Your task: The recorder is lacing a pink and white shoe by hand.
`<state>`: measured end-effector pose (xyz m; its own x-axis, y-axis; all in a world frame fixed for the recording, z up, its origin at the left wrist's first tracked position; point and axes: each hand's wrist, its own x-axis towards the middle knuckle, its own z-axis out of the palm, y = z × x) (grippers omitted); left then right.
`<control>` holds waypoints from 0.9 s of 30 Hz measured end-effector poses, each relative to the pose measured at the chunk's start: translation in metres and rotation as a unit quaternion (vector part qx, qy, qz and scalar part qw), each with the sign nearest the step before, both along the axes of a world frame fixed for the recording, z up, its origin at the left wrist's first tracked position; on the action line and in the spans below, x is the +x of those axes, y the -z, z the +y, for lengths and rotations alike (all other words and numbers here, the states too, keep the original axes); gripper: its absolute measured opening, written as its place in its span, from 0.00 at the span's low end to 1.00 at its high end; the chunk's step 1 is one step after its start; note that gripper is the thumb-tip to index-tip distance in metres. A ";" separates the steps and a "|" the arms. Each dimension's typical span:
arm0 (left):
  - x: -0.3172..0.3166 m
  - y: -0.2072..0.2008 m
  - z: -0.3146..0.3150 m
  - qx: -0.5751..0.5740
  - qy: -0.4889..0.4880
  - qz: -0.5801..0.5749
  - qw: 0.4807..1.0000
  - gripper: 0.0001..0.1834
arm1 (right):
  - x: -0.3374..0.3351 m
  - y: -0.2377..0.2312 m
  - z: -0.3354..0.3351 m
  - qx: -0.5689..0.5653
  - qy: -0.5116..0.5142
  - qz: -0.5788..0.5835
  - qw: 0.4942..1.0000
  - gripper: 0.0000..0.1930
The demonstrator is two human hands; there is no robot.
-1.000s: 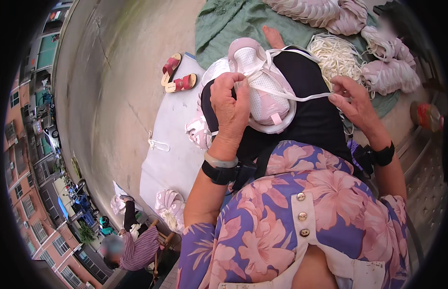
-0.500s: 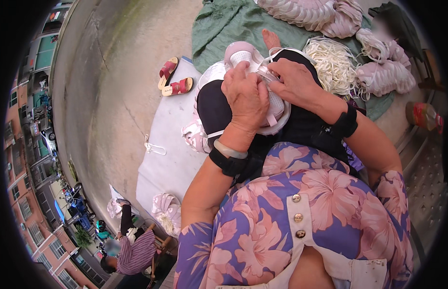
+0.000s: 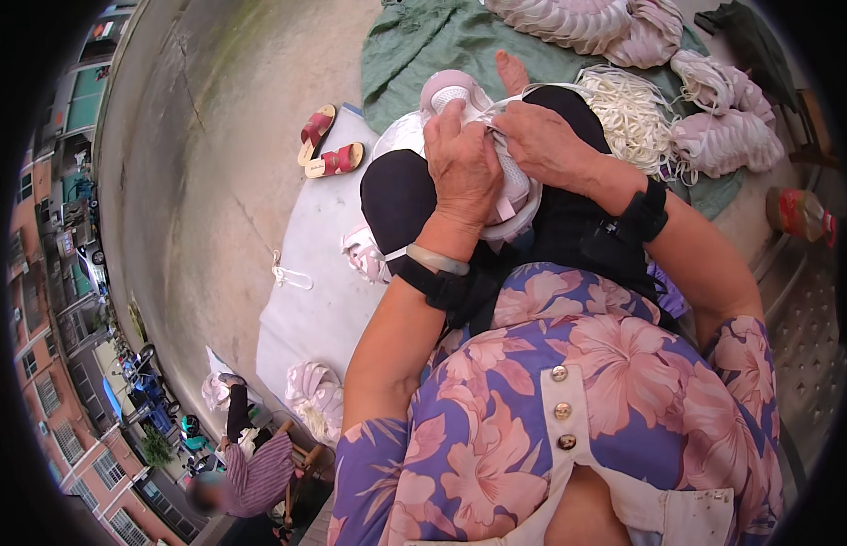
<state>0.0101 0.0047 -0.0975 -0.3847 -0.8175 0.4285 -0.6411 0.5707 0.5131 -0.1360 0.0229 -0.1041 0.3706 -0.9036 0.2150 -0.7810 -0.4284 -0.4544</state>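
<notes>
A pink and white shoe lies across my lap, its rounded toe pointing away from me. My left hand rests over its lacing area, fingers curled round the upper and closed on it. Close beside it on the right, my right hand pinches a white shoelace at the lacing. Both sets of fingertips nearly meet there, and they hide the eyelets and part of the lace. Below my hands the shoe's white mesh and a pink tab show.
White laces are heaped right of my knee on green cloth. Nested pink and white shoe uppers lie beyond, with more bundles at right. Red slippers stand left, by a white sheet. Another person sits lower left.
My right hand has moved a little left and away from me, closer to my left hand, with the lace. The shoe has shifted slightly away and to the left.
</notes>
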 end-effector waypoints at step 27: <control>0.281 0.001 0.095 0.158 -0.223 -0.199 0.941 0.05 | 0.001 -0.001 -0.006 0.142 0.145 -0.248 0.947 0.23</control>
<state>0.2906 0.1001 -0.0990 -0.0516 -0.9982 0.0321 -0.9578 0.0585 0.2813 -0.1347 0.0165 -0.1030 0.0153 -0.9994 0.0317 -0.5078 -0.0351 -0.8608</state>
